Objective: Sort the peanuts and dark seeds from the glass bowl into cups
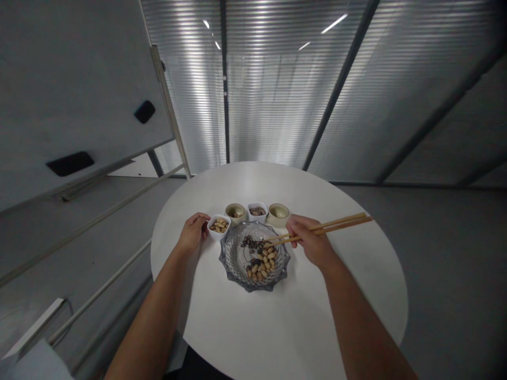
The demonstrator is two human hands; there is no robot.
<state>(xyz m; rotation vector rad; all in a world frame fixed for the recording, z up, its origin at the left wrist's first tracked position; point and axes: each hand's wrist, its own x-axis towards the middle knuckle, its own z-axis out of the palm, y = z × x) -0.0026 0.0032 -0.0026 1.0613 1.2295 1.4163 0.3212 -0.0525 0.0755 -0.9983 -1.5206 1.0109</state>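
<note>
My right hand [307, 236] is closed around a pair of wooden chopsticks [336, 224]. The tips reach into a scalloped glass bowl [233, 272], by the dark seeds [253, 243]; I cannot make out whether they pinch one. Pale shelled nuts [263, 266] lie in the bowl's near right part, with some dark seeds among them. At the left, my left hand [194, 232] has its curled fingers at the rim of a small white bowl [216, 236] of pale nuts.
Behind the glass bowl, a greenish cup [235, 206] holds a few pieces, a white bowl [257, 217] holds dark seeds, and another greenish cup [279, 212] stands at right. All rest on a round white table [253, 330]. A whiteboard [87, 79] on a frame is at left.
</note>
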